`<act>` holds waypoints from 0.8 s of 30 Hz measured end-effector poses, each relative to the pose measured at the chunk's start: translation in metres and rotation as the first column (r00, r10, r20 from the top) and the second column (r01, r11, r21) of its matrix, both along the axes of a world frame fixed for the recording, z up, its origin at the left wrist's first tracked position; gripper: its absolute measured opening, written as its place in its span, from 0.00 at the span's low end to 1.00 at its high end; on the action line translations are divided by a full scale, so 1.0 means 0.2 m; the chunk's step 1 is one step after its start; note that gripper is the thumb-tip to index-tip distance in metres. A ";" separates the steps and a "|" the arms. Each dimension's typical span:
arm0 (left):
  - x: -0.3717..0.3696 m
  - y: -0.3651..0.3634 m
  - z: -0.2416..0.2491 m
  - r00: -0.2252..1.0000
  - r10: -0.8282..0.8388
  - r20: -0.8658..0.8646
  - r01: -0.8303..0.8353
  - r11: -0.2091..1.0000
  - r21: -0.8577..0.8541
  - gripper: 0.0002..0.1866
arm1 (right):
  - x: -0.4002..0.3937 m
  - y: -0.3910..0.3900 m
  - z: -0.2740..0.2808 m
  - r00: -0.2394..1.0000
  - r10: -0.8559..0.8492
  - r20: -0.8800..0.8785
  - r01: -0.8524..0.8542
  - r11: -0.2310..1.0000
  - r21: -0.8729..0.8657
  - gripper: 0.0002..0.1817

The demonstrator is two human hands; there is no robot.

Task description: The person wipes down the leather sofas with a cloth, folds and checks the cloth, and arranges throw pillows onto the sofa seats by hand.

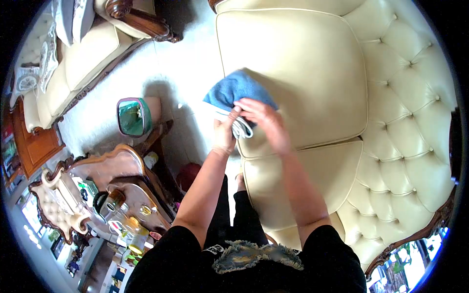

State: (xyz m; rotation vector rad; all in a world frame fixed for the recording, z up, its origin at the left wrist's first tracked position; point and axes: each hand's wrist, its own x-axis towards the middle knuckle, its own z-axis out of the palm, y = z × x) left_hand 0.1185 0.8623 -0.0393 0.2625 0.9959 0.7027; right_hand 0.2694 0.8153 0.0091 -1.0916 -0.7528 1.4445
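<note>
A blue cloth (239, 88) is bunched in front of me, over the front edge of the cream leather sofa. White looped folds (243, 128) hang beneath it, between my two hands. My left hand (225, 133) is closed on the cloth's lower side, thumb up along it and the other fingers mostly hidden. Slightly smeared by motion, my right hand (266, 122) lies over the cloth's right part with its fingers stretched out across the fabric.
The sofa's seat cushion (293, 63) and tufted backrest (405, 112) fill the right side. To the left, a green-rimmed bin (132, 117) stands on the pale floor (181, 112) beside a carved wooden table (110, 168) holding jars and cups. Another cream sofa (93, 56) is at upper left.
</note>
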 end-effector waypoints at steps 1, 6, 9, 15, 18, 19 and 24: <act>0.00 0.03 -0.03 0.998 0.049 -0.048 -0.047 0.998 0.033 0.31 | 0.08 0.01 -0.02 0.991 -0.134 -0.019 0.132 0.988 -0.076 0.23; 0.05 0.24 0.00 0.810 0.262 -0.525 -0.030 0.912 0.410 0.15 | 0.69 0.04 -0.33 0.017 -0.200 0.980 0.608 0.780 0.148 0.27; 0.15 0.39 -0.02 0.488 0.392 -0.779 0.478 0.627 0.615 0.09 | 0.82 0.02 -0.68 -0.283 0.030 0.959 0.650 0.741 0.169 0.32; 0.65 0.50 -0.22 0.172 0.246 -0.954 0.983 0.015 0.182 0.51 | 0.84 0.02 -0.72 -0.301 0.005 0.953 0.619 0.762 0.192 0.33; 0.98 0.64 -0.18 0.212 0.259 -0.942 0.977 -0.052 0.206 0.49 | 0.87 0.02 -0.78 -0.308 -0.102 0.946 0.574 0.773 0.270 0.33; 1.10 0.68 -0.19 0.264 0.266 -0.927 0.964 -0.104 0.244 0.48 | 0.87 0.02 -0.79 -0.300 -0.099 0.949 0.571 0.778 0.262 0.33; 1.68 0.83 -0.18 0.336 0.255 -0.907 0.913 -0.326 0.246 0.40 | 0.89 0.04 -0.92 -0.406 -0.094 0.909 0.574 0.748 0.334 0.32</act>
